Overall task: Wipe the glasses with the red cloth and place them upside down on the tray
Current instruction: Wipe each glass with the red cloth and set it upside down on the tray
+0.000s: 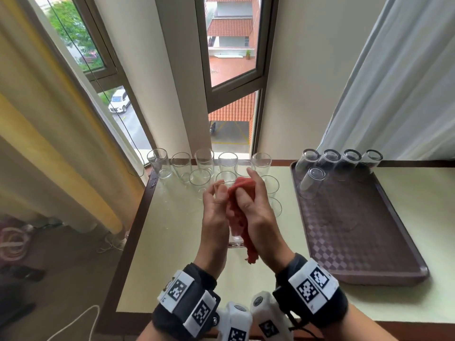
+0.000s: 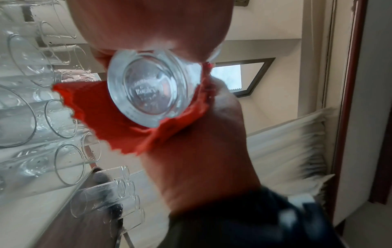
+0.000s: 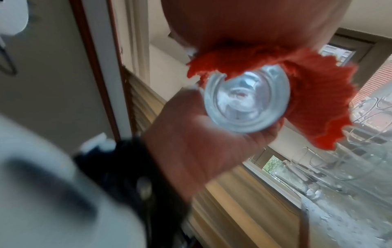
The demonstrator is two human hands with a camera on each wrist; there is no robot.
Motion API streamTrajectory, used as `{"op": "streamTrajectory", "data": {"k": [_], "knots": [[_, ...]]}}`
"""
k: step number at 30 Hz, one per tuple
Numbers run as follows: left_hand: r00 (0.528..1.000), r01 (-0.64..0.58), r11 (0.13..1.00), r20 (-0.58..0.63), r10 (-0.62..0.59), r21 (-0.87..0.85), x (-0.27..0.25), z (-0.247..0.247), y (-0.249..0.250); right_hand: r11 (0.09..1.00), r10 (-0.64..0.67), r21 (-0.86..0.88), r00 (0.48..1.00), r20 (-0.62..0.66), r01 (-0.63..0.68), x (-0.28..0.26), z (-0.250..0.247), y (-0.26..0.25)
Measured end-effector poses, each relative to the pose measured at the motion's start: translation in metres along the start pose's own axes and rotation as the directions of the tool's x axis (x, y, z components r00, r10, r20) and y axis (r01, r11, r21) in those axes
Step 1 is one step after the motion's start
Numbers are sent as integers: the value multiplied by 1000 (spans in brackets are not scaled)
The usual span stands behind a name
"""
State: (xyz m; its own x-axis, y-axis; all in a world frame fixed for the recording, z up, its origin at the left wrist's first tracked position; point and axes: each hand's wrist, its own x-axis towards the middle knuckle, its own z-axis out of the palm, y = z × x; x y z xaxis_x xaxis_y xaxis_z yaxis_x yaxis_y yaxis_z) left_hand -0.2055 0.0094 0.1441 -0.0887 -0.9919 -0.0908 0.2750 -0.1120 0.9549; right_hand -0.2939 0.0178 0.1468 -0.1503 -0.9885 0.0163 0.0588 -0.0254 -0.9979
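Above the table [image 1: 172, 242], a glass [image 2: 155, 94] sits between both palms, its thick base toward the wrists. The left hand [image 1: 215, 217] cups one side; the right hand [image 1: 256, 212] presses the red cloth [image 1: 237, 217] around the other (fingers curled over it). Five glasses [image 1: 339, 166] stand inverted on the brown tray [image 1: 357, 242] to the right.

Glass [image 2: 152, 94] base-on to camera, gripped by left hand [image 2: 152, 25] from above. Red cloth [image 2: 101, 120] wraps it below the fingers, right hand [image 2: 201, 151] pressed against cloth underneath. More glasses [image 2: 42, 117] stand off to the side, blurred.
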Motion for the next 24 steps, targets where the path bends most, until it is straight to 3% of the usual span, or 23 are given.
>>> {"op": "streamTrajectory", "data": {"k": [2, 5, 11, 14, 19, 21, 24], "knots": [[1000, -18, 1000, 9, 18, 22, -4, 3, 0, 988, 42, 149, 999, -12, -40, 6, 1, -9], [1000, -27, 998, 7, 27, 60, -1, 1, -2, 982, 15, 191, 1000, -19, -11, 4, 2, -15], [998, -47, 991, -24, 51, 125, 3, -5, 3, 992, -60, -111, 998, -35, 55, -9, 4, 8], [998, -60, 992, -18, 63, 110, 2, -3, 7, 981, -80, -182, 996, -31, 73, -13, 3, 5], [995, -98, 987, 5, 98, 126, -3, 4, 5, 994, 19, 108, 996, -86, -9, 6, 0, -9], [995, -88, 975, -17, 94, 204, 0, 3, 5, 995, 18, 98, 996, -88, -9, 10, 0, -8], [998, -55, 990, -22, 58, 131, 4, 2, 11, 998, -5, 67, 997, -83, 10, 5, 0, 3]]}}
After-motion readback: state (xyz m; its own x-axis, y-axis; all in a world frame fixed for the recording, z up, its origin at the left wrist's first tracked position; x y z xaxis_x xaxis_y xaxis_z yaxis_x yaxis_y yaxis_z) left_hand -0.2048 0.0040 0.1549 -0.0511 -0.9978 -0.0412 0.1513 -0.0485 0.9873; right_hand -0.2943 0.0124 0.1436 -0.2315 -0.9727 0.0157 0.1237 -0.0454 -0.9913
